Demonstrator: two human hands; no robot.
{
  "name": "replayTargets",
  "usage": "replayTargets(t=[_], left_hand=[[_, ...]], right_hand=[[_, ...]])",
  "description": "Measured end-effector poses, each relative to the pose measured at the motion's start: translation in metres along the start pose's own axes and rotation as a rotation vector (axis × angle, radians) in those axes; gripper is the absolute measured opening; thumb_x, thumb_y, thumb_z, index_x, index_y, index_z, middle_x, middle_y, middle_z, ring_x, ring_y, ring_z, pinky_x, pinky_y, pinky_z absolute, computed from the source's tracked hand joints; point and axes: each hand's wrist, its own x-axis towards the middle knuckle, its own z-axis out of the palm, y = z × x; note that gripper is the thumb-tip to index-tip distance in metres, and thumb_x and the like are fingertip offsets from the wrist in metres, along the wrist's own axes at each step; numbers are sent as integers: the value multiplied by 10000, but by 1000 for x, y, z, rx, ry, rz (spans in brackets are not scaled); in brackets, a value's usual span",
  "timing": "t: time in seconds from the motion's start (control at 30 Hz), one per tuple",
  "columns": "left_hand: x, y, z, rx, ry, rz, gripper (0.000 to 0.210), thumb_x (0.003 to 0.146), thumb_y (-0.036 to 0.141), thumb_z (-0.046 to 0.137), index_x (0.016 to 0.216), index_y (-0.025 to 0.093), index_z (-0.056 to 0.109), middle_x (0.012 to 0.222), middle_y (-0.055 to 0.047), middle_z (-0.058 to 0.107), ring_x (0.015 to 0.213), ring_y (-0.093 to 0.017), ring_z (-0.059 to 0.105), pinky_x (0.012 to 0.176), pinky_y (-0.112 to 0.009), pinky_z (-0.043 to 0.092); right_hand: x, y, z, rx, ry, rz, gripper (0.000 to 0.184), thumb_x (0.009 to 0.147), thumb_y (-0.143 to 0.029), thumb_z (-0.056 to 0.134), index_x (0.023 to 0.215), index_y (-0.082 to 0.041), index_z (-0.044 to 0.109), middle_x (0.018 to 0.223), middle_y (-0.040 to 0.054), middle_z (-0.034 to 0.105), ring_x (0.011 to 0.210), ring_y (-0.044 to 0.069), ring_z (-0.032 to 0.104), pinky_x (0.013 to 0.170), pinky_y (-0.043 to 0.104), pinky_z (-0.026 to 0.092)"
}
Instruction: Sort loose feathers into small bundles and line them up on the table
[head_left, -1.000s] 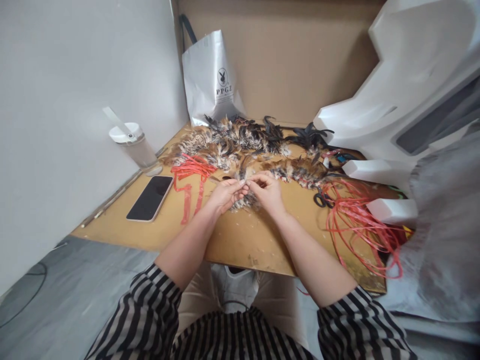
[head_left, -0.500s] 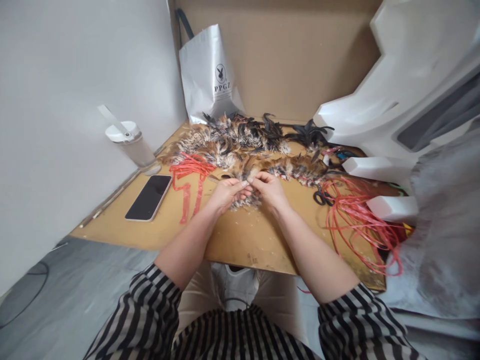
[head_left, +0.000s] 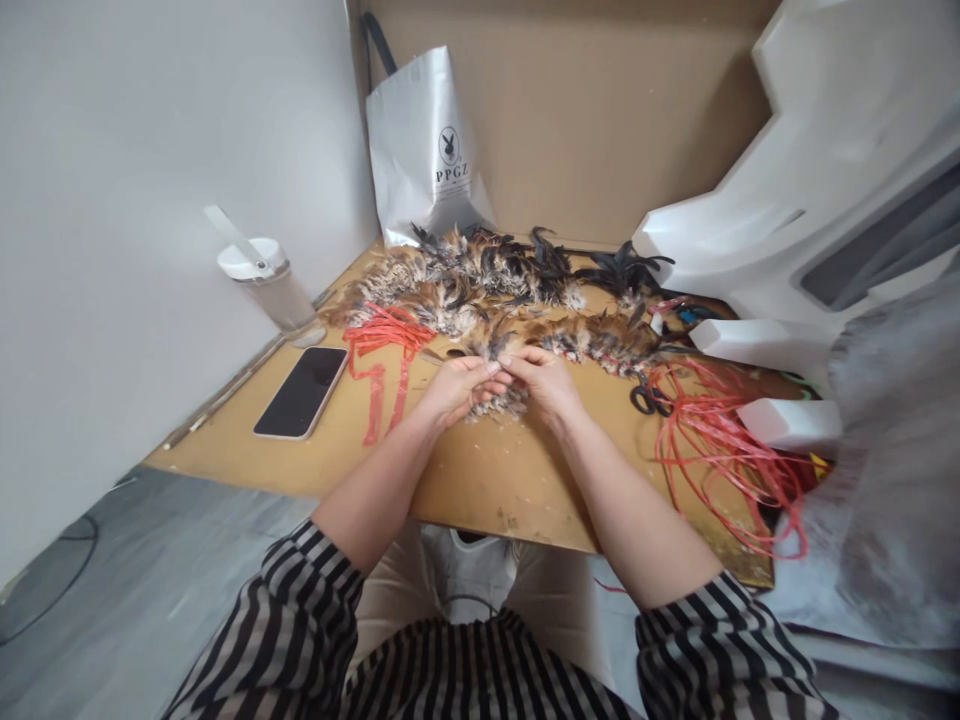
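Observation:
My left hand and my right hand meet at the middle of the table, thumbs and forefingers pinched close together. Between them stands a small bunch of brown and dark feathers, its lower ends hidden by my fingers. Pale fluffy feathers lie on the table just below the hands. Behind them, feather bunches spread in rows: mottled brown and white ones at the left, brown ones at the right, and long black ones at the back.
Red plastic strips lie left of my hands, near a phone and a lidded cup. Black-handled scissors and a tangle of red strips are at the right, beside white foam pieces. A silver bag stands behind.
The view has shifted slightly. Both hands stay pinched together in nearly the same place, and the feathers above the fingers stand out a little more.

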Motion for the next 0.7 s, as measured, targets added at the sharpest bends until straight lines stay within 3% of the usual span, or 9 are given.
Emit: replayTargets(t=[0.5, 0.7], left_hand=[[-5, 7, 0, 126, -44, 62, 218, 652, 283, 642, 715, 76, 617, 679, -86, 655, 480, -78, 562, 430, -158, 407], [-4, 15, -6, 19, 115, 128, 174, 655, 246, 645, 713, 87, 602, 689, -64, 652, 483, -44, 540, 437, -133, 386]], right_hand=[[0, -3, -6, 96, -132, 87, 234, 545, -356, 693, 654, -168, 606, 577, -17, 586, 524, 95, 522, 524, 227, 406], [-3, -7, -5, -125, -26, -101, 268, 585, -358, 652, 773, -168, 642, 664, 12, 619, 547, 100, 508, 507, 220, 380]])
